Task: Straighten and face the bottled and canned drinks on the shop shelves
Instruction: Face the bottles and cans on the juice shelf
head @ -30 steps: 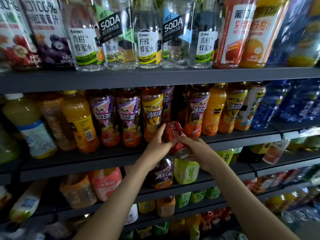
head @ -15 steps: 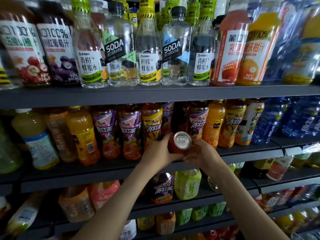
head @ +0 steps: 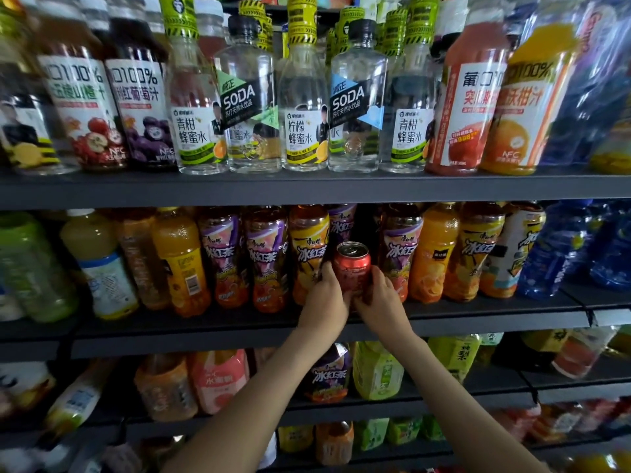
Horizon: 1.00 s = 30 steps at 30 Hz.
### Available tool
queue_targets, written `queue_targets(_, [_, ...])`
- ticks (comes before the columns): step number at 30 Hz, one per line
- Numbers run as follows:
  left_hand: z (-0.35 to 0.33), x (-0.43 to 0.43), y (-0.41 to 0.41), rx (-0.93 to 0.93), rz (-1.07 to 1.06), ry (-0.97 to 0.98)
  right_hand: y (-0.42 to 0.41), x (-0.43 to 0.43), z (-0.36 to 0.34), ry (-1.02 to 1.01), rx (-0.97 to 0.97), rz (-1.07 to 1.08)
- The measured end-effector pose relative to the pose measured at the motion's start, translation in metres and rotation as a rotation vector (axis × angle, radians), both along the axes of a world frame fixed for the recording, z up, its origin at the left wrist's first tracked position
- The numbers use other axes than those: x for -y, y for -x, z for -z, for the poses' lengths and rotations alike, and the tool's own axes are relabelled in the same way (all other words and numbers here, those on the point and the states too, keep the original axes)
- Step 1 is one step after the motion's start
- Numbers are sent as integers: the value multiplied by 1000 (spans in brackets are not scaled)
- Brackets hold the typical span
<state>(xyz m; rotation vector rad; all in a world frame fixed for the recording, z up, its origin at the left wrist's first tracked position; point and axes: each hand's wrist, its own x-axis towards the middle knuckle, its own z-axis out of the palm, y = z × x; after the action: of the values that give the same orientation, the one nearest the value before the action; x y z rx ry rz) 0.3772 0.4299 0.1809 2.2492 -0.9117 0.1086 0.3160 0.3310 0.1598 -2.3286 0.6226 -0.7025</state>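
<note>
Step in hand, as I read it: seating the red can (head: 353, 268) upright in its gap on the middle shelf (head: 205, 324) and turning its label outward. To do it well, watch the yellow-label tea bottle (head: 307, 240) just left of the can, which the left knuckles nearly brush. Keep the can vertical and lower it until the base sits flat. Then twist with both hands in small opposed moves until the printed front faces the aisle. Mind the purple-label tea bottle (head: 401, 249) just right of the can, since a nudge would skew a bottle that faces out. Bring the can level with its neighbours' fronts, not set back. Can now: upright, pull-tab top visible, between those two bottles, a rear bottle (head: 342, 222) behind it. Its base is hidden by the hands, so I cannot tell whether it rests on the shelf. Left hand (head: 324, 302): reaches up from below left of the can, back of hand toward the camera, fingers curled round the can's left side, gripping it. Right hand (head: 382, 302): comes up from below right of the can, fingers wrapped on its right side, also gripping. The two hands meet or nearly meet under the can's front.
</note>
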Motion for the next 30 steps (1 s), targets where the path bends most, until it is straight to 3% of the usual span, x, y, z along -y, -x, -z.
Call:
queue_targets(7, [31, -49, -9, 135, 4, 141, 10, -37, 23, 102, 270, 71])
queue_targets(12, [55, -88, -5, 71, -83, 230, 5, -80, 45, 42, 309, -94])
queue_targets(16, [70, -121, 1, -150, -181, 206, -8, -124, 61, -78, 190, -323])
queue_targets(22, [108, -208, 3, -302, -476, 155, -26, -198, 97, -140, 65, -576])
queue_targets(27, [144, -301, -3, -415, -804, 216, -40, -264, 132, -227, -136, -618])
queue_targets(30, [169, -357, -22, -464, -946, 152, -59, -302, 147, -251, -205, -621])
